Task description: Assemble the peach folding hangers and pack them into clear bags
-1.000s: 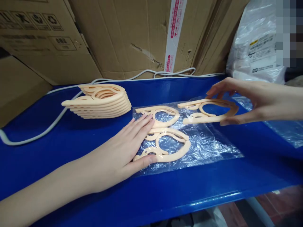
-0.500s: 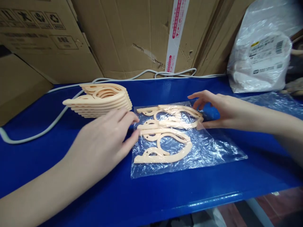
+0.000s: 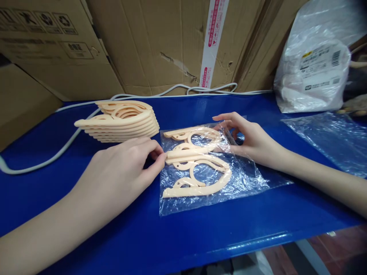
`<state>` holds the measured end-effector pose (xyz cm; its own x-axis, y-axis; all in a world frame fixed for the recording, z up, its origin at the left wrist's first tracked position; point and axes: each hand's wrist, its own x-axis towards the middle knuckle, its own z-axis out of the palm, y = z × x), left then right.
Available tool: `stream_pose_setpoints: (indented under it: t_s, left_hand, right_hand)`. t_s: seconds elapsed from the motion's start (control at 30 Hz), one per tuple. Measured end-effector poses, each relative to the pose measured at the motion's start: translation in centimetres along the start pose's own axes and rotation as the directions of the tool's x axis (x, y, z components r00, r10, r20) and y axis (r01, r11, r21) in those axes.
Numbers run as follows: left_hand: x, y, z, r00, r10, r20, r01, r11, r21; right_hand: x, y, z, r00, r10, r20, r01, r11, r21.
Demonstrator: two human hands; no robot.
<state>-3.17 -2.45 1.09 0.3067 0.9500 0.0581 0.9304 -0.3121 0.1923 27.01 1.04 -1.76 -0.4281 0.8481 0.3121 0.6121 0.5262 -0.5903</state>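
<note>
A clear plastic bag [image 3: 243,185] lies flat on the blue tabletop with two beige plastic folding hangers inside, an upper hanger [image 3: 205,131] and a lower hanger [image 3: 212,190]. At the bag's left edge, my left hand [image 3: 129,164] pinches thumb and forefinger together beside the middle hanger tips. My right hand [image 3: 243,137] reaches in from the right, its thumb and fingertips partly under the film around the curved end of the upper hanger. Left of the bag, behind my left hand, stands a neat stack of similar beige hangers [image 3: 123,123].
Cardboard boxes [image 3: 160,42] wall off the back of the blue table [image 3: 200,240]. A white cable [image 3: 61,152] runs along the back and left. At right are a white wrapped package [image 3: 312,80] and another clear plastic bag [image 3: 323,141].
My right hand has moved left, and the upper hanger has slid left with its curved end deeper in the bag. My left finger and thumb have closed together at the bag's left edge.
</note>
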Motion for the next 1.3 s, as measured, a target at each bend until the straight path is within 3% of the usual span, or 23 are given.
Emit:
stream_pose_setpoints:
  t_s: [0.33, 0.7, 1.3]
  left_hand:
    - [0.3, -0.2, -0.3, 1.0, -0.01, 0.017, 0.011, 0.998, -0.057]
    - [0.7, -1.1, 0.1, 0.999, 0.023, 0.036, -0.018, 0.992, -0.125]
    - [0.7, -0.7, -0.1, 1.0, 0.005, 0.024, -0.002, 0.995, -0.101]
  right_hand:
    - [0.1, -0.3, 0.2, 0.999, 0.003, -0.032, -0.005, 0.999, -0.046]
    - [0.1, 0.0, -0.2, 1.0, -0.002, 0.012, 0.002, 0.999, -0.04]
    - [-0.1, -0.1, 0.0, 0.999, -0.046, 0.019, 0.048, 0.989, -0.143]
